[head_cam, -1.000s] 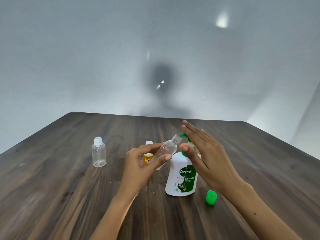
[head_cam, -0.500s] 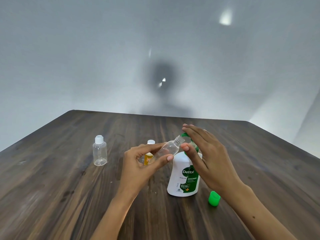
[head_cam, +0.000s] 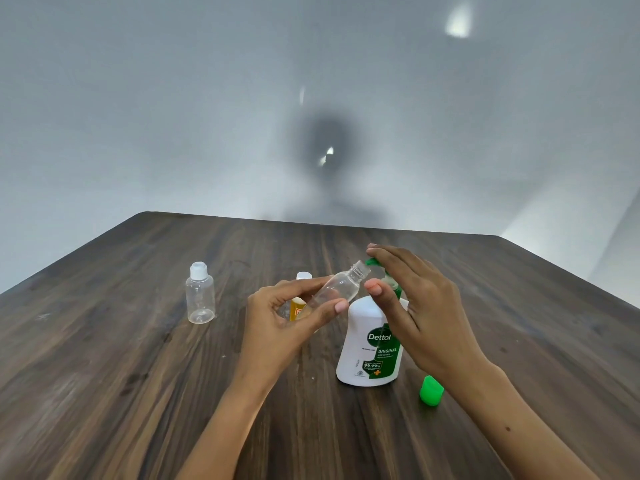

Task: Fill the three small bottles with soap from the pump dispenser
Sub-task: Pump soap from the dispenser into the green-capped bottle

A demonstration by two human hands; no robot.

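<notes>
On the dark wood-grain table [head_cam: 138,358] the left hand [head_cam: 284,327] holds an uncapped clear plastic small bottle [head_cam: 334,289] between thumb and fingers, tilted so its open threaded neck points up and to the right, just at the green pump head [head_cam: 375,263] of the white Dettol soap dispenser [head_cam: 370,348]. The right hand [head_cam: 422,306] lies flat and spread over the top of the pump, fingers loosely extended, gripping nothing. The dispenser stands upright near the middle of the table, toward the near edge. A loose bright green cap [head_cam: 431,390] lies just beside its base on the right. Behind the left hand stands a small yellow bottle with a white cap [head_cam: 298,303], partly hidden. Well apart toward the left edge, a clear capped small bottle [head_cam: 200,297] stands upright and looks empty.
</notes>
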